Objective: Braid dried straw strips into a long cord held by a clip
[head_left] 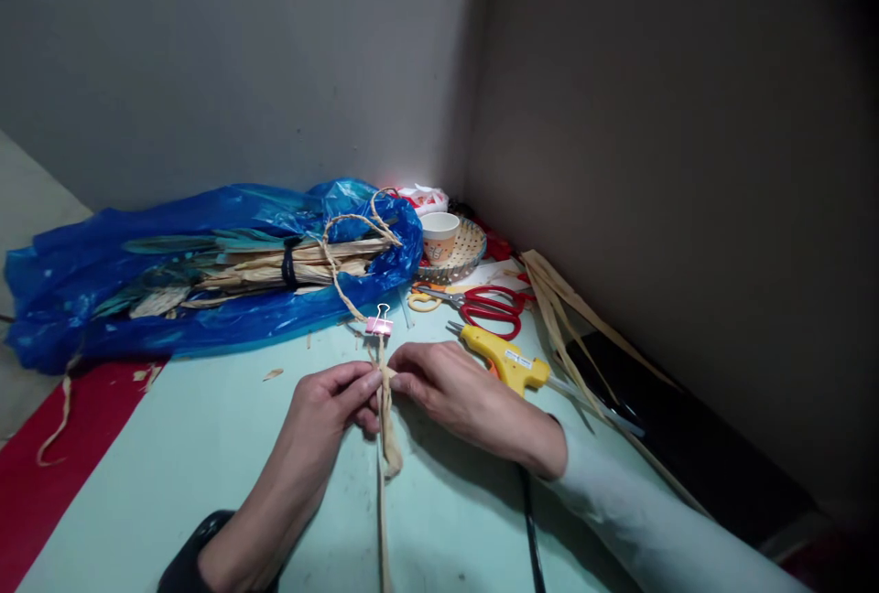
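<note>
Both hands meet at a pale, dried-leaf strip (390, 447), which hangs down toward me over the table. My left hand (343, 399) pinches it from the left between thumb and fingers. From the right, my right hand (439, 382) pinches the same spot, its fingertips almost touching the left ones. Just above them, a pink binder clip (379, 326) grips the upper end of the strands. A twisted cord (334, 268) of the same fibre runs from the clip up over the blue bag. One long thin strand (383, 529) reaches the bottom edge of the view.
A blue plastic bag (226, 195) holding a tied bundle of dried leaves (309, 264) lies at the back left. Red-handled scissors (491, 305), a yellow glue gun (504, 357) and a paper cup (439, 241) in a woven basket (473, 250) stand beyond my right hand. Loose strips (569, 337) lie at right.
</note>
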